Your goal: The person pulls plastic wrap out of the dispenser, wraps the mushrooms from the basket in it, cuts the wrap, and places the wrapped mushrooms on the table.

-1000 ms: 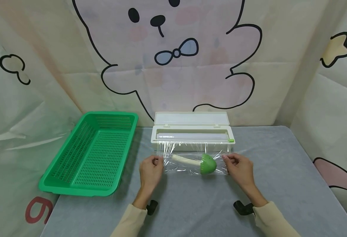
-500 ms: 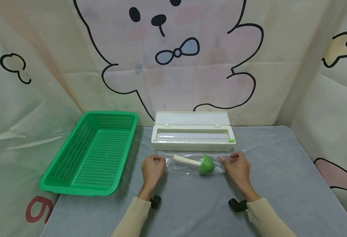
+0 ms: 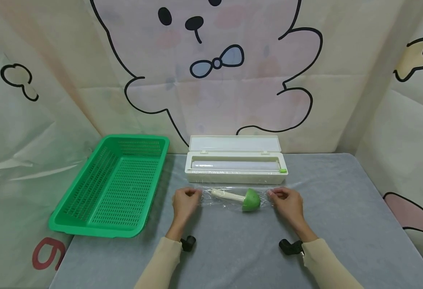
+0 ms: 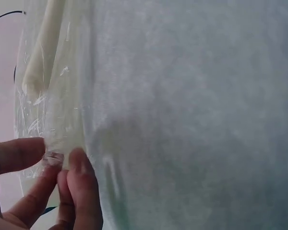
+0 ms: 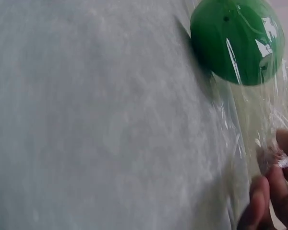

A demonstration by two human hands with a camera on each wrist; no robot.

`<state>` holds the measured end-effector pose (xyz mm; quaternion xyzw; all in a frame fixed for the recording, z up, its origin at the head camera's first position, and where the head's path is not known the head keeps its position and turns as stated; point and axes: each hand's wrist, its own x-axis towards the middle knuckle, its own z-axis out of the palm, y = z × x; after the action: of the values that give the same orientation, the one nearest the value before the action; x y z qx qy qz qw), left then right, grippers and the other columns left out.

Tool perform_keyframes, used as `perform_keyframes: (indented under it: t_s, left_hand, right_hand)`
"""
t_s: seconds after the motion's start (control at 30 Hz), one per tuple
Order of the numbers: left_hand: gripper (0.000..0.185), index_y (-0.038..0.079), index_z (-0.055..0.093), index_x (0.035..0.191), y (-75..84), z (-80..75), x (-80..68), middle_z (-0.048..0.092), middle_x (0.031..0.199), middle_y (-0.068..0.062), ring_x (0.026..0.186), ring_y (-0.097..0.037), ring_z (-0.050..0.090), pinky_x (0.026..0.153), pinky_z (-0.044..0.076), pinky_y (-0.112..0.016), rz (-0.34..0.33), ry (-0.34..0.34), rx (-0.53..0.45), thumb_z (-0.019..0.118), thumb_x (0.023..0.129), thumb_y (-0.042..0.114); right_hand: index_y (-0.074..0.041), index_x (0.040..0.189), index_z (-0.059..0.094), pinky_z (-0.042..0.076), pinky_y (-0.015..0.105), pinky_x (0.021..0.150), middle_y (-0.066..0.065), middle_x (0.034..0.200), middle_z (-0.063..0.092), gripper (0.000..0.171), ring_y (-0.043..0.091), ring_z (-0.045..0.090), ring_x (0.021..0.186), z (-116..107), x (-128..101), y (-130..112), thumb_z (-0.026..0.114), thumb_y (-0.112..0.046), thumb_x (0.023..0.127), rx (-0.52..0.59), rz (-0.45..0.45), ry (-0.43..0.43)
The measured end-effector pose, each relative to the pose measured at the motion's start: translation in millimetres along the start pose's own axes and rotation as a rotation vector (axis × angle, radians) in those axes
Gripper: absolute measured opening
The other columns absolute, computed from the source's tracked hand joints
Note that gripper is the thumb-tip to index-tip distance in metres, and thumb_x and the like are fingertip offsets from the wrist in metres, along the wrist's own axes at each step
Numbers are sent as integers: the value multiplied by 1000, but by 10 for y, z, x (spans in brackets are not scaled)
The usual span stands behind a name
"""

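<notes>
Just in front of the open white cling-film dispenser box (image 3: 235, 165), the left hand (image 3: 184, 202) and right hand (image 3: 286, 202) pinch opposite ends of the clear plastic wrap (image 3: 229, 197) around a green-capped toy mushroom (image 3: 245, 198); even, taut tension should seal it best.

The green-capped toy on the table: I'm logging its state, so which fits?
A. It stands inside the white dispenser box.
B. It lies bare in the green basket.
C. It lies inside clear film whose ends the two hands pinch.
C: the toy mushroom lies on the table in clear film, pinched by the left hand and right hand.
</notes>
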<state>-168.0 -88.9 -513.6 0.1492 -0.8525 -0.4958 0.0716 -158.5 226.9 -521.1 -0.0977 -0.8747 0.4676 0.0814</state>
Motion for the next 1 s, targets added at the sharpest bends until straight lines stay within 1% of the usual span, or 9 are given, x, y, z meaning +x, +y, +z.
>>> perform_keyframes:
  t_s: [0.1,0.23,0.33,0.43,0.57,0.7,0.8,0.9,1.0]
  left_hand:
    - [16,0,78,93,13,-11,15,70,82,-9,75,-21,64,65,51,-35,4,-32,-46,76,87,16]
    - [19,0,77,99,31,-23,46,70,90,-12,78,-22,64,65,51,-33,30,-60,-87,78,87,15]
    - [23,1,78,98,31,-30,61,71,93,-11,80,-21,64,63,50,-32,33,-81,-104,80,87,21]
    - [27,2,77,96,27,-35,68,70,91,-9,82,-20,63,66,50,-32,36,-95,-105,79,90,28]
    - [25,0,75,92,9,-27,87,70,80,-9,72,-18,62,63,50,-31,72,-86,-122,77,93,25]
    - [22,-2,75,90,-13,-17,115,71,71,-9,57,-11,58,55,46,-29,86,-75,-163,77,93,19]
    - [22,-2,75,94,-22,-18,124,72,70,-9,56,-8,56,53,44,-26,80,-84,-182,76,94,21]
    - [24,-2,75,99,-30,-14,126,72,70,-10,56,-9,57,51,43,-25,78,-98,-193,74,96,22]
    - [25,-2,76,101,-32,-13,134,72,72,-11,57,-10,57,51,43,-24,72,-103,-197,72,97,23]
  right_hand:
    - [6,108,74,47,17,66,14,91,73,25,3,60,73,-6,27,28,72,-16,96,56,20,-70]
    - [6,117,71,47,18,68,12,95,71,34,5,58,78,-16,53,43,69,-23,99,81,32,-126]
    - [5,115,72,46,20,67,10,91,70,37,7,57,78,-11,61,40,69,-28,99,73,32,-126]
    - [6,109,74,45,20,64,7,85,69,34,7,56,74,5,67,32,70,-26,98,69,26,-97]
    - [8,104,74,42,20,60,5,77,66,29,5,52,67,17,65,15,70,-19,98,74,25,-51]
    - [10,104,73,41,19,59,4,75,64,27,4,51,65,19,68,7,68,-16,99,92,37,-54]
    - [9,109,72,41,21,60,3,77,64,30,5,51,67,13,79,8,67,-20,100,102,45,-89]
    - [6,112,72,41,22,60,3,79,63,37,7,51,69,13,102,16,67,-29,101,106,50,-116]
    - [5,112,73,41,22,58,1,77,62,41,7,50,67,27,119,21,67,-33,100,109,48,-116]
